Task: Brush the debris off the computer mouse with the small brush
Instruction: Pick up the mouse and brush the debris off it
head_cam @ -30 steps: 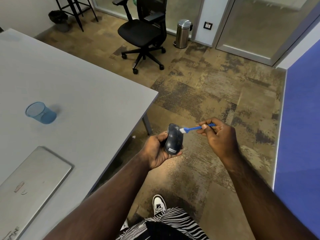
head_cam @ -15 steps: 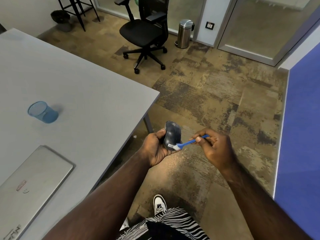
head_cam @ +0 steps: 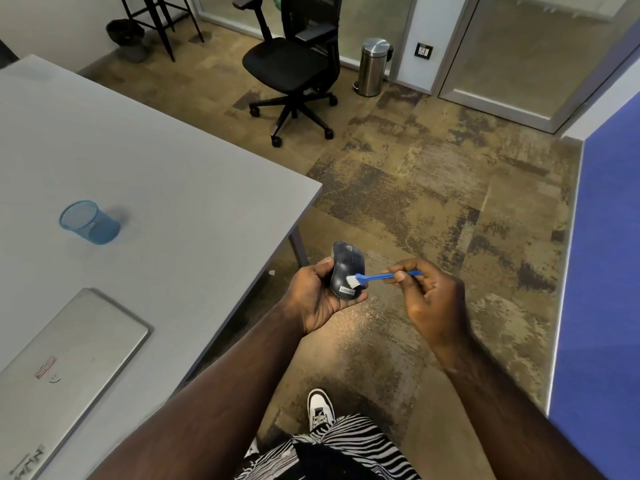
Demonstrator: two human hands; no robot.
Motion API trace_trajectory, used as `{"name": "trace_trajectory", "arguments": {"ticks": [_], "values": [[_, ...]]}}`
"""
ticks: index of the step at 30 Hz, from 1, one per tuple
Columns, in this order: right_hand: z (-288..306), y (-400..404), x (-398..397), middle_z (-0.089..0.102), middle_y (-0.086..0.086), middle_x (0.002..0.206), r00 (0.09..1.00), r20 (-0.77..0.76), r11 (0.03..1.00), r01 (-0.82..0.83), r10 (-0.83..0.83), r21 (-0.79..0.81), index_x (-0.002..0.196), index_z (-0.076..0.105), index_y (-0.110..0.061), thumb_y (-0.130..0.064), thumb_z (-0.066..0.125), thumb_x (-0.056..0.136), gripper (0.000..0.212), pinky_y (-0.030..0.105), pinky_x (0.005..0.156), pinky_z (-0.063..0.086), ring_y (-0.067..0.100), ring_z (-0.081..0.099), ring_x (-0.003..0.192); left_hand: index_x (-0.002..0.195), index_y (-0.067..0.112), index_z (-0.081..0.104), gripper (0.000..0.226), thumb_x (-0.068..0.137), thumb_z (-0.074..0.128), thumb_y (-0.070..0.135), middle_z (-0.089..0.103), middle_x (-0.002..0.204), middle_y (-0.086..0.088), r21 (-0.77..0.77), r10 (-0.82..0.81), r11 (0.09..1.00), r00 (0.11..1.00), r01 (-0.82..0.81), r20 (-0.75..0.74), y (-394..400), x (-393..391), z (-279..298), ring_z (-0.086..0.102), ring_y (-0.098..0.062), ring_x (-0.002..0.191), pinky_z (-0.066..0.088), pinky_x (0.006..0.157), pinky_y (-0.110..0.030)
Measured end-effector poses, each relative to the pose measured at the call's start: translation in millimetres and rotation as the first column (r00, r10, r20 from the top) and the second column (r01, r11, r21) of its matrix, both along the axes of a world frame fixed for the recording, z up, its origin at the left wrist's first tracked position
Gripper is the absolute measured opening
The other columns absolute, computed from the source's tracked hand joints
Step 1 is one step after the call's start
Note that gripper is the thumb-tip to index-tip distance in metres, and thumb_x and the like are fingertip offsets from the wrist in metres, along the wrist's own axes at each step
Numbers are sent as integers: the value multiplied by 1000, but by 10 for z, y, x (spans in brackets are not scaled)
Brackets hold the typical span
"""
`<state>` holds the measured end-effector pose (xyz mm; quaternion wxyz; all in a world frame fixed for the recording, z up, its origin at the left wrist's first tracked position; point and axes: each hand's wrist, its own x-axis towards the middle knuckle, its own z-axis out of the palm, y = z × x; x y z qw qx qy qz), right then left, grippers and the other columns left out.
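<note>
A dark computer mouse (head_cam: 343, 265) with a small label near its rear is cradled in my left hand (head_cam: 317, 299), held over the floor just beyond the table's corner. My right hand (head_cam: 429, 299) pinches the blue handle of a small brush (head_cam: 377, 277). The brush's white bristles rest on the rear half of the mouse's top, just above the label. The underside of the mouse is hidden in my palm.
A grey table (head_cam: 173, 174) at left carries a blue mesh cup (head_cam: 90, 221) and a closed silver laptop (head_cam: 65, 368). On the carpet beyond stand a black office chair (head_cam: 294, 67) and a steel bin (head_cam: 374, 65). A blue partition (head_cam: 602, 271) runs along the right.
The brush swept from the mouse's front down to its rear edge, then back up onto the rear top. My left hand kept hold of the mouse.
</note>
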<state>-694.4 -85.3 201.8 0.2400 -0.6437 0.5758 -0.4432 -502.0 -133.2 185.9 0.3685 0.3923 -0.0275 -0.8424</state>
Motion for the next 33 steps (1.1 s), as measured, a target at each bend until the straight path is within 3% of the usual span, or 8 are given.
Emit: {"name": "trace_trajectory", "arguments": {"ticks": [4,8,11,15,19,25,29,33], "values": [[5,53,40,63,-29,69,992,-85,995,-98,98,4,92,71,-17,-7,62,88,14,5,49,34,-8,56,52,124,2,51,35,102,31,20,57,119,-24,27,39,999,997,-37,-61,9,15,10,62,-39,101,54,81,-57],[21,8,-22,68,-19,69,1000,-26,999,-2,1,-39,96,71,-24,-9,62,90,18,18,39,37,3,53,44,117,2,56,33,101,35,22,60,116,-23,5,20,1000,1000,-20,-5,-7,27,21,62,-39,103,52,82,-58],[30,55,23,62,-31,76,990,-89,992,-111,106,-60,93,72,-14,-3,63,88,15,1,50,33,-12,57,55,118,0,54,34,101,34,22,59,115,-25,44,38,998,997,-35,-60,8,42,30,63,-40,99,54,79,-58],[17,-21,-15,74,-1,75,999,-27,999,43,-43,-29,97,72,-15,-6,62,92,14,16,40,38,0,53,45,117,3,58,37,102,32,24,59,118,-25,-37,-44,998,999,45,24,29,18,11,61,-40,98,56,79,-51],[83,-68,50,74,-10,82,994,-102,999,23,-28,-46,100,69,-24,-14,59,93,16,2,51,38,-14,60,60,123,6,55,37,101,32,22,58,117,-26,-79,-98,992,994,102,49,53,10,16,62,-40,93,58,75,-46],[116,-318,-40,77,-3,84,986,-74,985,156,-151,72,98,71,-24,-14,60,95,15,23,54,54,7,72,70,129,12,56,36,98,38,19,60,119,-22,-134,-183,973,982,187,42,96,-42,29,66,-39,94,58,76,-46],[168,-305,-80,74,-11,79,994,-96,998,60,-57,33,96,69,-28,-21,60,91,12,12,51,50,-4,67,63,115,12,63,32,98,37,19,63,111,-22,-123,-169,976,982,178,81,110,-8,-11,65,-39,93,59,73,-44],[164,-323,-100,73,-12,78,984,-121,988,136,-128,67,99,70,-31,-14,61,95,20,10,50,47,0,71,70,113,13,67,32,97,40,20,69,105,-20,-136,-163,976,985,170,64,102,19,-35,66,-39,92,59,73,-45]]}}
